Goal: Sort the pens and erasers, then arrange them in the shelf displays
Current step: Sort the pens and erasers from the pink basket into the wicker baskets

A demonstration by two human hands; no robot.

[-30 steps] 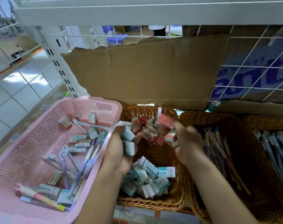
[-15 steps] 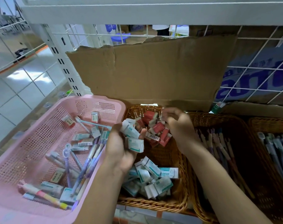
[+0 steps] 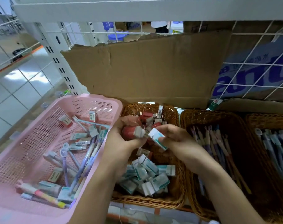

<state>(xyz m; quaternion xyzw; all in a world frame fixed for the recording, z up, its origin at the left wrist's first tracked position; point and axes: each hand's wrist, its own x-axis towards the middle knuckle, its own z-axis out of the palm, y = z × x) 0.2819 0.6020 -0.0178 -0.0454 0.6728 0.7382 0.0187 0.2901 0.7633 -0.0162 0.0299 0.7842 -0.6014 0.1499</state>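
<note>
Baskets stand side by side on a shop shelf, seen from above by the person sorting them. At the left is a pink plastic basket [image 3: 95, 97] with perforated walls, holding a loose mix of pens [image 3: 90, 149] and boxed erasers [image 3: 80, 136]. Just right of it sits a wicker basket [image 3: 147, 202] of erasers only: red-sleeved erasers [image 3: 149, 118] are heaped at its far end and teal-and-white erasers [image 3: 151, 175] at its near end. Both hands meet over the middle of this basket. The left hand [image 3: 121, 143] has its fingers curled round a red-sleeved eraser [image 3: 131, 132]; blur hides whether it holds more than one. The right hand [image 3: 175, 138], close against the left, pinches a single teal-and-white eraser [image 3: 157, 138] between thumb and fingers, with one end tilted toward the left hand. Further right, a second wicker basket [image 3: 207, 114] holds purple-toned pens [image 3: 218, 143] lying lengthwise, and a third wicker basket [image 3: 270, 118] at the right edge holds bluish pens [image 3: 276, 143]. Behind the baskets a torn sheet of brown cardboard [image 3: 145, 70] leans against a white wire grid [image 3: 257, 63]. A white shelf board [image 3: 137, 8] runs across the top, and pale floor tiles [image 3: 16, 97] show at the far left.
</note>
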